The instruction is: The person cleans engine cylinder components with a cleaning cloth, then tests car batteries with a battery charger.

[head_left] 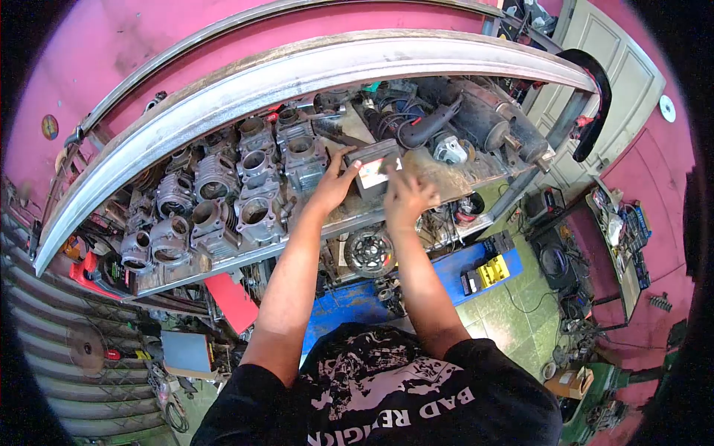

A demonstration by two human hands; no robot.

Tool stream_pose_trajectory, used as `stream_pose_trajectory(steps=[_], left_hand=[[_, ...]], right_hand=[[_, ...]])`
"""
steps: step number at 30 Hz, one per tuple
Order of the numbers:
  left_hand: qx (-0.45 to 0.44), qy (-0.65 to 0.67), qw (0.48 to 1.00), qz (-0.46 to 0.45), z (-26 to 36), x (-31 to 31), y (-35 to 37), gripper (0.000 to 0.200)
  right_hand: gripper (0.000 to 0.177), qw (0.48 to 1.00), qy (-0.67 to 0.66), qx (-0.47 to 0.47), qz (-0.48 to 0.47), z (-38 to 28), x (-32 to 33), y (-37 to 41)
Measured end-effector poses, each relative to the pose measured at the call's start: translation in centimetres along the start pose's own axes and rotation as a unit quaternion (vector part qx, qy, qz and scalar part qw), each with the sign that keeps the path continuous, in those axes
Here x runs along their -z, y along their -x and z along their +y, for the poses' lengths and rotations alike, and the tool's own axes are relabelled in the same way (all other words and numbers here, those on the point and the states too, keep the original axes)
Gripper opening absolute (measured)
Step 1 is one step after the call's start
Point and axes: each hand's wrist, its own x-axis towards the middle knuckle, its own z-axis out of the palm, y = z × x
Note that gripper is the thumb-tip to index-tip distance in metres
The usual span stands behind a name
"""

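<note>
A small dark box-shaped battery (373,173) with a white label stands upright on the cluttered workbench shelf. My left hand (336,181) grips its left side, the thumb on the front near the label and the fingers curled over the upper edge. Motion smears my right hand (409,198), which is at the battery's lower right corner and overlaps it in this view. To the left of the battery are rows of grey engine cylinders (258,212). A round clutch or brake disc (370,251) hangs below the shelf edge.
Black exhaust mufflers (476,115) and a silver engine part (450,149) lie right of the battery. A white rail (297,67) arches above the shelf. Below, a blue bench (342,306) carries a yellow and black part (491,273). Cables trail over the tiled floor (513,312).
</note>
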Motion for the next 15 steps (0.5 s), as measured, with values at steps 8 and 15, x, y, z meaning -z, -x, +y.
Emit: stream_pose_trajectory(steps=[8, 15], left_hand=[[-0.016, 0.011, 1.000, 0.016, -1.6, -0.5, -0.6, 0.052], [-0.007, -0.019, 0.998, 0.053, -0.4, -1.2, 0.3, 0.049]], right_hand=[[0.030, 0.996, -0.021, 0.052, -0.069, -3.0, 1.3, -1.3], [0.037, 0.997, 0.014, 0.021, -0.072, -0.1, 1.1, 0.0]])
